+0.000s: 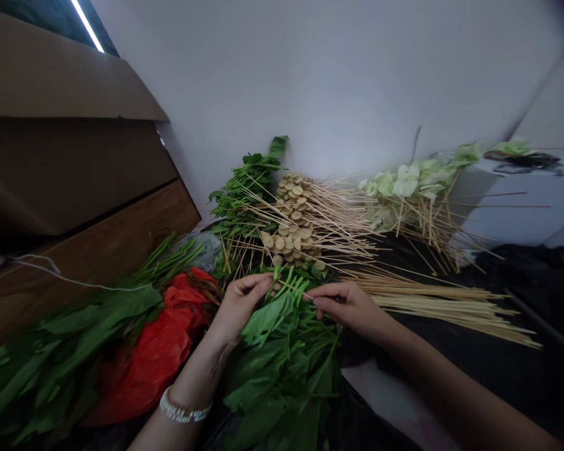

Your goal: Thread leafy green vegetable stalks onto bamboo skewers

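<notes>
My left hand (239, 305) grips a small bunch of leafy green stalks (273, 313) by the stem ends, leaves pointing toward me. My right hand (346, 305) pinches a thin bamboo skewer (297, 292) whose tip lies across those stems. A pearl bracelet (184, 411) circles my left wrist. Under both hands lies a heap of loose greens (282, 382). Just beyond the fingers sit finished skewers of round tan slices (292, 235) and skewered greens (244, 194).
A bundle of bare bamboo skewers (446, 304) lies on the dark surface to the right. Pale cabbage skewers (404, 188) rest against the white wall. A red plastic bag (155, 351) and more greens (51, 357) lie left, beside brown cardboard boxes (66, 156).
</notes>
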Tool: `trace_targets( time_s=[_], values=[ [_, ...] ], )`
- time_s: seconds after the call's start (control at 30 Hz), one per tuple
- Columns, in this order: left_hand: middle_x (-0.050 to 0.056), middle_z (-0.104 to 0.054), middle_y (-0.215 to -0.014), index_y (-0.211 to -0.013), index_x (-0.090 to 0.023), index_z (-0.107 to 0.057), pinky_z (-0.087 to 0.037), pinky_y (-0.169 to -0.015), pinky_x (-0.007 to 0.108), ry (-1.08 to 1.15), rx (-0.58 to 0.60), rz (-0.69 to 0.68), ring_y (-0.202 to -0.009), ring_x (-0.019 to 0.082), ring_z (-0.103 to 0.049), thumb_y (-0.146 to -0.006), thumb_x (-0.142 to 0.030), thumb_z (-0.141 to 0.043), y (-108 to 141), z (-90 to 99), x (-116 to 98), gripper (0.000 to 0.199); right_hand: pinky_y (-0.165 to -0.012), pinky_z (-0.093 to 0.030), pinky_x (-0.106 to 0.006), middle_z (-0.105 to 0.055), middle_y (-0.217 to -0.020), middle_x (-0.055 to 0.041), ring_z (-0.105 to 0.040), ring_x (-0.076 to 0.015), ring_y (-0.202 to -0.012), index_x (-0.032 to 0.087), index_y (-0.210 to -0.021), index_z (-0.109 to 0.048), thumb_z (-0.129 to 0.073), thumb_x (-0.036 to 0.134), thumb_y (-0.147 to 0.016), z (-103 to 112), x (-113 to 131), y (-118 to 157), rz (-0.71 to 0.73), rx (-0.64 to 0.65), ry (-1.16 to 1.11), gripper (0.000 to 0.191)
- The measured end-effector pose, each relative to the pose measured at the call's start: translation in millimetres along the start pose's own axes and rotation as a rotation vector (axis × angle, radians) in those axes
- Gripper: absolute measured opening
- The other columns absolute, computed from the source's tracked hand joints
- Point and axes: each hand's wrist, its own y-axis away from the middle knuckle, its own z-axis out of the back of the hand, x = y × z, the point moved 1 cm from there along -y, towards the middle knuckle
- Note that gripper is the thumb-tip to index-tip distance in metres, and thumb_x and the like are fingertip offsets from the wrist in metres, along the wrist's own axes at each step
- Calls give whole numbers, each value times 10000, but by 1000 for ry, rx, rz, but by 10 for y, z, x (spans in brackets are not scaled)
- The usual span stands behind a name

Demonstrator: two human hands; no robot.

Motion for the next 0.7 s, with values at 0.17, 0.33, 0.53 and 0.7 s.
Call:
trace_targets(
  time_s=[0.17,0.33,0.53,0.7],
  values=[
    [38,-764,-717,-795,-179,-791,-519,-635,256,-4,-1,-7,-624,149,-656,-597,-405,-857,-12,3,-3,308,-525,-361,-216,-655,-661,-10,-472,-99,-550,149,-1051,-750,-609,390,-844,-4,-4,1,-1,-3,15,348],
    [37,-766,-703,-781,-189,-796,-519,-635,238,-10,8,-4,-625,141,-657,-569,-388,-876,-12,8,-13,302,-547,-380,-227,-658,-653,-14,-492,-108,-563,139,-1030,-757,-605,364,-837,-20,-2,6,-2,-9,18,332],
    [34,-761,-692,-751,-191,-797,-498,-615,223,-32,25,44,-607,133,-644,-554,-371,-885,-10,17,-5,281,-563,-413,-241,-675,-657,-22,-529,-124,-568,124,-1012,-757,-599,358,-828,-56,-19,5,-8,-33,29,337],
    [20,-735,-723,-741,-180,-792,-472,-606,205,-57,59,101,-622,113,-608,-567,-390,-874,-9,6,11,284,-602,-437,-247,-690,-666,-29,-578,-142,-622,120,-977,-763,-600,345,-827,-94,-19,14,28,-54,32,316]
  ],
)
